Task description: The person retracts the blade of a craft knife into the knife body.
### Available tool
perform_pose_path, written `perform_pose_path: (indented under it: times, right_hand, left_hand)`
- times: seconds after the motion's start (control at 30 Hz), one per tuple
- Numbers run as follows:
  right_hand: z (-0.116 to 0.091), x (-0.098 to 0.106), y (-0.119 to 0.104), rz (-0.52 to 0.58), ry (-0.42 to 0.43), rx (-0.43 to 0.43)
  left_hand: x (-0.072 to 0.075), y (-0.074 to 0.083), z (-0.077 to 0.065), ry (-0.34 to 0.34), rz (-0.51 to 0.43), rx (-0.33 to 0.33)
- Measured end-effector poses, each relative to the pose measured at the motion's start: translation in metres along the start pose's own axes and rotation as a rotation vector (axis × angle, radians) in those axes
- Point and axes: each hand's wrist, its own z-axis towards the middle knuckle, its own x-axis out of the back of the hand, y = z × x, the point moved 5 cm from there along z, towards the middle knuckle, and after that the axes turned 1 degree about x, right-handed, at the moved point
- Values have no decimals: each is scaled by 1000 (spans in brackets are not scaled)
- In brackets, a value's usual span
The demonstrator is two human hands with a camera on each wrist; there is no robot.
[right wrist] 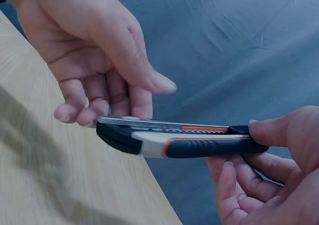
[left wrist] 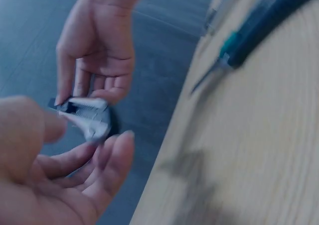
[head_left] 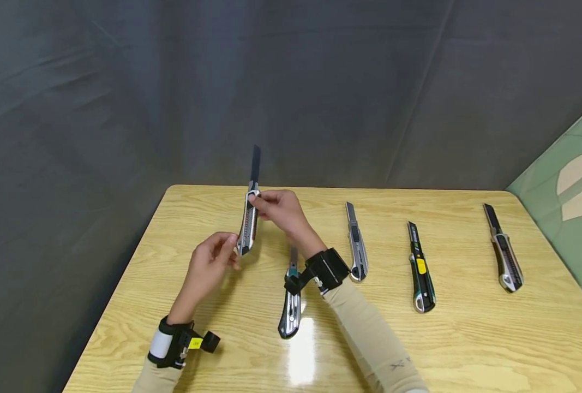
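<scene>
My right hand (head_left: 285, 213) pinches a snap-off utility knife (head_left: 248, 226) near the blade end of its handle, thumb on the slider area. The knife is raised over the far left of the table, its dark blade extended and pointing up and away. In the right wrist view, the handle shows a dark grip (right wrist: 209, 148) with orange trim. My left hand (head_left: 211, 262) is at the handle's tail end, its thumb apart from the knife and its loosely bent fingers beside and behind that end. Whether those fingertips touch the knife is hard to tell.
Another utility knife (head_left: 289, 316) lies below my hands, partly hidden by the right wrist strap. Further right on the wooden table (head_left: 467, 344) lie a silver cutter (head_left: 357, 248), a black-and-green one with a yellow slider (head_left: 422, 278), and a silver-and-black one (head_left: 505, 256). A dark curtain (head_left: 320, 98) hangs behind.
</scene>
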Motion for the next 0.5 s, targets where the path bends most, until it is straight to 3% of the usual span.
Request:
perform_pose_path:
  times: [0.1, 0.23, 0.5]
  right_hand:
    - [0, 3, -2, 25, -3, -5]
    - [-2, 5, -3, 63, -9, -13]
    - [-5, 9, -7, 76, -22, 12]
  left_hand:
    - [-4, 0, 2, -77, -160, 33]
    - [-8, -2, 4, -117, -255, 72]
    - [-15, -5, 8, -105, -290, 133]
